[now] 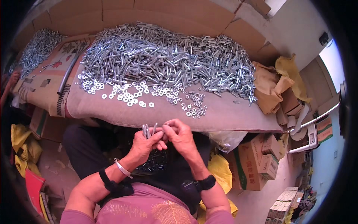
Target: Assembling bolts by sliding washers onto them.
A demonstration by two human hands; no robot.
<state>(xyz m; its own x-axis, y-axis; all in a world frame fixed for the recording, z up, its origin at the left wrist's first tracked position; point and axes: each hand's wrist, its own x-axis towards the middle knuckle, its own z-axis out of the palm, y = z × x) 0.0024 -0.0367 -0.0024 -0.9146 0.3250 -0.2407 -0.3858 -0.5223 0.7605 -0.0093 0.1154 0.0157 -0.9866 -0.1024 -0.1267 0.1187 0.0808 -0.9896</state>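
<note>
My left hand is closed around several silver metal bolts that stick up past its fingers. My right hand meets it at the fingertips, pinched on something too small to make out. Both hands are just off the front edge of a padded table. Across the table lies a large heap of silver bolts. Flat washers are scattered in front of the heap, with small nuts to their right. Below my hands, between my legs, is a dark heap of metal pieces, partly hidden by my arms.
A metal bar lies at the left of the table, and a smaller bolt heap sits beyond it. Cardboard boxes and yellow sacks stand on the right. Another person's hand shows at the far left.
</note>
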